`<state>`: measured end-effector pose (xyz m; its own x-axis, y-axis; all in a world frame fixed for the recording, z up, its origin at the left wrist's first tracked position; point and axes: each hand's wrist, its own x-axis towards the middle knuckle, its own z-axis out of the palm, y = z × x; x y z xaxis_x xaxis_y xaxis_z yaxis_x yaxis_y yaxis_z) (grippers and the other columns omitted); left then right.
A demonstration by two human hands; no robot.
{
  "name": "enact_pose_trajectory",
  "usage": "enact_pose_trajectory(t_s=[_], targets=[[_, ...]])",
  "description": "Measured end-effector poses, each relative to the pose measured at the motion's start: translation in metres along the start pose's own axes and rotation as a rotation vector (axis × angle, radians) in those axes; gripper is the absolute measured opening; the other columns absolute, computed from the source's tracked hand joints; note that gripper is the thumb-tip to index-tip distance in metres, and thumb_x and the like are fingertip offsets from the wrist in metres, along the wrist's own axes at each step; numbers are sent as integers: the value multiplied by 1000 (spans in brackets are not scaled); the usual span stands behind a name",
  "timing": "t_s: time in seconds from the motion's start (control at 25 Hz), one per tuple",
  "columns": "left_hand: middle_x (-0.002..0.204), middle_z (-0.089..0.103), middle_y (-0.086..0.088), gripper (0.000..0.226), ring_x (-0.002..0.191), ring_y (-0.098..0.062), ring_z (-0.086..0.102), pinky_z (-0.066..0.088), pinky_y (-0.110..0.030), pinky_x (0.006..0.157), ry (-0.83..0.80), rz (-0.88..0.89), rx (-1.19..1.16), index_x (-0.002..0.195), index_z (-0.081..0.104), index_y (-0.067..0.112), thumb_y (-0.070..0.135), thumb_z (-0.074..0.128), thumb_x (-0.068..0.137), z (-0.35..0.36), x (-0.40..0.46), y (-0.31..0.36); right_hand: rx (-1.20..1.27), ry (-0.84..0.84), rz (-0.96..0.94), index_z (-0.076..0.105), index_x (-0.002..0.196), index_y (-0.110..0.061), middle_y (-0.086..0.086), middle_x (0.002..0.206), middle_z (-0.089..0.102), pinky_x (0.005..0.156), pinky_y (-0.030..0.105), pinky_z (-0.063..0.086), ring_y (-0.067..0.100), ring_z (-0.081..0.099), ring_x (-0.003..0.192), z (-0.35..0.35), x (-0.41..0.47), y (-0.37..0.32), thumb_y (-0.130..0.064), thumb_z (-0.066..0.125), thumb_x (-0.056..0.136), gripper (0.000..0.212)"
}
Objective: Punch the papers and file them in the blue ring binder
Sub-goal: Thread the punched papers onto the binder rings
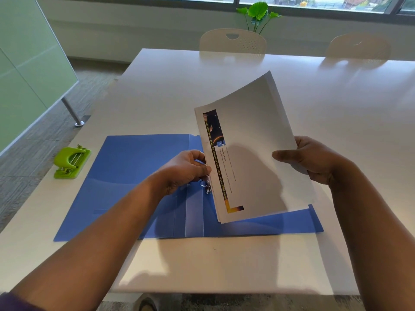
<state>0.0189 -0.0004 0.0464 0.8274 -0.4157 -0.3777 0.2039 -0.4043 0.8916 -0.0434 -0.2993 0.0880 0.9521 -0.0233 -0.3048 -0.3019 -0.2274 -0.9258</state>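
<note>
The blue ring binder (134,176) lies open and flat on the white table (202,81). A metal ring (205,186) shows near its spine. A stack of white papers (253,140) with a dark printed strip along its left edge is held tilted above the binder's right half. My left hand (186,169) pinches the stack's left edge just above the ring. My right hand (314,160) grips the stack's right edge, thumb on top. A green hole punch (70,162) sits on the table left of the binder.
Two white chairs (233,41) (359,47) stand at the table's far side, with a green plant (258,12) behind them by the window. A green glass partition (29,70) and its metal post (71,113) stand to the left.
</note>
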Motion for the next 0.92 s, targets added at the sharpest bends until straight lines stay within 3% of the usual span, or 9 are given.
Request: enact_pose_trajectory(t_s=[0.2,0.36,0.56,0.68,0.8,0.92], targets=[[104,77,-9,14,75,-15,72,54,-18,60,35,-5,-82,103,61,8,5,70,92,0,-1,-1,70,-47,28,67,109,-8,-1,85,78,69,23,60,13,74,78,-3,-1,7,8,56,94,24],[103,78,-7,19,83,-17,75,56,-22,66,5,-9,-92,102,64,9,6,76,87,-3,-1,-2,66,-69,48,67,113,-7,2,92,79,72,25,61,15,75,81,-4,3,10,9,54,94,28],[102,78,-7,7,88,-19,73,54,-17,61,-20,-12,-40,100,69,10,7,68,94,-3,1,-1,44,-67,46,68,111,-7,4,92,78,70,26,61,17,75,80,-10,4,7,9,53,94,28],[102,78,-6,9,95,-24,74,58,-23,70,-2,-8,-44,95,71,11,3,71,90,-3,1,-3,49,-64,52,68,110,-7,5,93,78,71,26,61,17,75,81,-12,5,7,12,52,94,29],[100,79,-6,14,102,-30,74,61,-37,90,-15,-1,-84,98,71,9,4,76,86,-6,2,-7,51,-52,54,67,111,-8,3,91,79,72,25,61,15,75,80,-11,7,9,12,53,93,30],[100,79,-6,22,102,-29,74,59,-42,96,-27,-3,-110,105,68,5,6,77,85,-8,3,-8,49,-33,49,67,107,-10,-2,84,79,70,21,61,11,74,74,-11,8,9,12,53,93,29]])
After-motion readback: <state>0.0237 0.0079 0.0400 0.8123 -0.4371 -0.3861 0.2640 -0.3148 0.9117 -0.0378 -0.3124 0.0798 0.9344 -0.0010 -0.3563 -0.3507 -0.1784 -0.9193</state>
